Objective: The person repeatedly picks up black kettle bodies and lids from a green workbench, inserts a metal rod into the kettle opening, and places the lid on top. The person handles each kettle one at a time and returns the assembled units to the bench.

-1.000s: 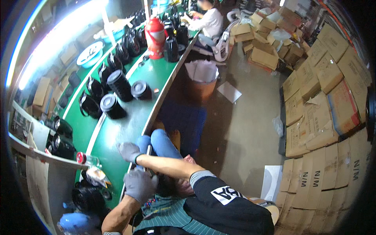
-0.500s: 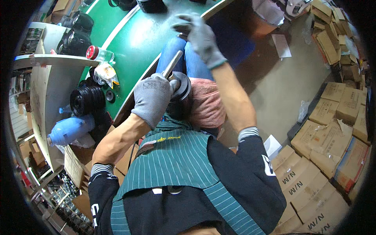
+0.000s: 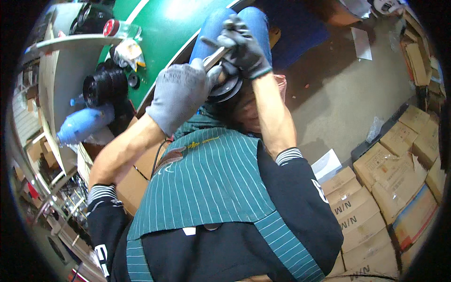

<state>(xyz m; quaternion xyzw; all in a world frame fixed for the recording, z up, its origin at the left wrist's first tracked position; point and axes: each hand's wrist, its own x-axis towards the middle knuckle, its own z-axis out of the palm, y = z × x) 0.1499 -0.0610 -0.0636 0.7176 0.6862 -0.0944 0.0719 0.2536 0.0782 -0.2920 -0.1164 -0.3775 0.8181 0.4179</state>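
1. Around us, stacked cardboard boxes (image 3: pixel 390 169) stand on the right; a green counter (image 3: pixel 171 35) with a red-lidded clear jar (image 3: pixel 123 29) lies ahead to the left.
2. Our gloved left hand (image 3: pixel 182 94) is closed around a metal rod (image 3: pixel 216 58).
3. Our gloved right hand (image 3: pixel 242 51) meets its upper end, fingers bent; we cannot tell whether they grip it.
4. Just below, we have a black round container (image 3: pixel 229 91) at our lap.
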